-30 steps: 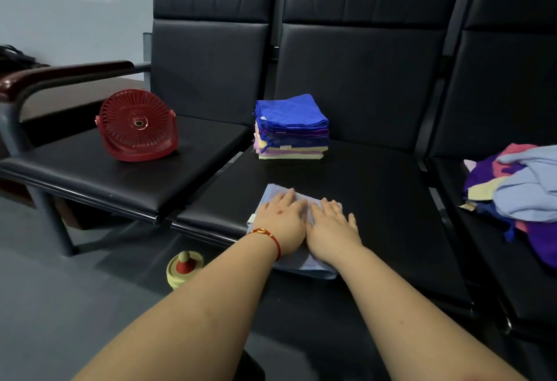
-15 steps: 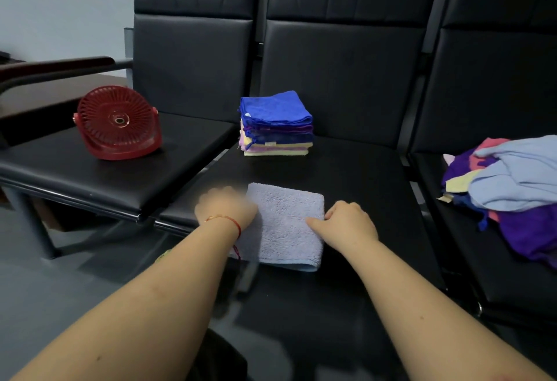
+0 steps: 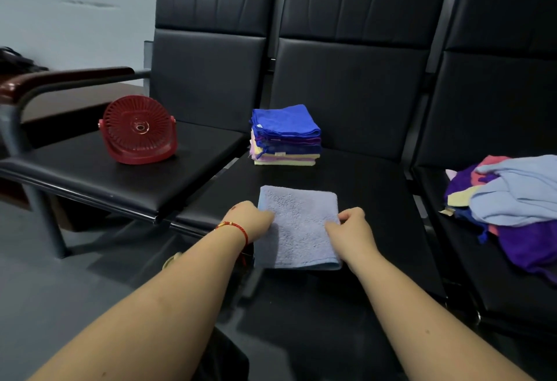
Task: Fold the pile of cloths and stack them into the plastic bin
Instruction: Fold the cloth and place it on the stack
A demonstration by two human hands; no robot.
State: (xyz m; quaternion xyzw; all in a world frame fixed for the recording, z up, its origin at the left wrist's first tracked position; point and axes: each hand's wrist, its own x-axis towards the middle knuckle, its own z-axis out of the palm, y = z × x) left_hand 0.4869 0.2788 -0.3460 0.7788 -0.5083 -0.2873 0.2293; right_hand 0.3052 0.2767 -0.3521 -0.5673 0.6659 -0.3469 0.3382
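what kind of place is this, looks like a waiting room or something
Probably a waiting area or office lobby: a row of joined black padded seats with a shared armrest against a plain wall. A small red fan sits on one seat.

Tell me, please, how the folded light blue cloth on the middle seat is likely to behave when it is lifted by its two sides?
The light blue cloth looks like soft terry, so it will probably sag in the middle between the left hand and right hand. Its folded layers lie loose and may slip open. It seems light, and unlikely to slide on the seat.
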